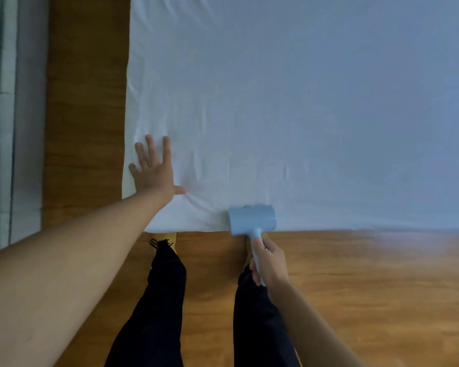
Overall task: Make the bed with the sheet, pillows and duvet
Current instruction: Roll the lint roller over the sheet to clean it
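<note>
White fitted sheet [302, 102] covers the mattress, creased near the corner. Left hand [154, 168] lies flat, fingers spread, pinning the cloth taut (likely to stop it bunching). Right hand [269, 260] grips a pale blue lint roller [252, 218] at the sheet's near edge.

**Where things lie at the near corner of the bed**

The white fitted sheet [302, 102] covers the bed, which fills the upper and right part of the view. The wooden plank floor [368, 287] runs along the bed's near edge and up its left side. Farther left, beyond the floor strip, stands a pale grey cabinet [3, 102]. The left hand [154, 170] lies flat on the sheet near the bed's near-left corner. To its right, the light blue lint roller [252, 219] rests on the sheet at the near edge, its handle reaching back over the floor into the right hand [269, 263]. The person's dark-trousered legs [157, 300] stand on the floor before the bed.
</note>
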`<state>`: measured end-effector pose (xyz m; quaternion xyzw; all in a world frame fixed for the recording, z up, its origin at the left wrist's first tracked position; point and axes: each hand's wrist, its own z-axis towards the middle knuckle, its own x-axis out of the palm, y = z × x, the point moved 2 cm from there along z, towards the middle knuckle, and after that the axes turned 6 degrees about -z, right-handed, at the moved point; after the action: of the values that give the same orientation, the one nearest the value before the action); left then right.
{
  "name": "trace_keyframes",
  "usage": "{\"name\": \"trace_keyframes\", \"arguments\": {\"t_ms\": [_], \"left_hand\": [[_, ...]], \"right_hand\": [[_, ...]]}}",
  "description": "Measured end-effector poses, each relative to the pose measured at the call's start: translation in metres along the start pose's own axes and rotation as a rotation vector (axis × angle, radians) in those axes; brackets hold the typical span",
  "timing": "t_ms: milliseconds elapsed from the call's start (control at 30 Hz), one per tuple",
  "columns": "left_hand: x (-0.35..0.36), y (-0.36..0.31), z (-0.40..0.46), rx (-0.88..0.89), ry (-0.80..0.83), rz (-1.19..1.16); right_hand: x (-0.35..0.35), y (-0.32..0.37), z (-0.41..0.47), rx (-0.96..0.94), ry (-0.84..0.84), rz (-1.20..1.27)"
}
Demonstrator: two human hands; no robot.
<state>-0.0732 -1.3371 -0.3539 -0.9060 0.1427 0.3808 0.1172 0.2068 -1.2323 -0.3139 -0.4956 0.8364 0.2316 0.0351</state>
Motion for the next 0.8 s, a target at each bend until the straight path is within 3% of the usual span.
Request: {"name": "trace_keyframes", "arguments": {"t_ms": [267, 400, 567, 700, 800], "left_hand": [[0.006, 0.001, -0.004, 0.029, -0.026, 0.055], [0.012, 0.009, -0.010, 0.070, -0.032, 0.048], [0.021, 0.015, -0.019, 0.090, -0.055, 0.054], [0.021, 0.013, -0.019, 0.081, -0.036, 0.066], [0.021, 0.014, -0.017, 0.084, -0.030, 0.073]], "right_hand": [[-0.004, -0.023, -0.021, -0.085, -0.101, 0.121], [-0.009, 0.035, -0.005, -0.156, -0.222, 0.256], [-0.015, 0.156, 0.054, -0.231, -0.188, 0.253], [-0.007, 0.224, 0.095, -0.047, -0.110, 0.167], [0.001, 0.223, 0.098, 0.042, -0.080, 0.108]]}}
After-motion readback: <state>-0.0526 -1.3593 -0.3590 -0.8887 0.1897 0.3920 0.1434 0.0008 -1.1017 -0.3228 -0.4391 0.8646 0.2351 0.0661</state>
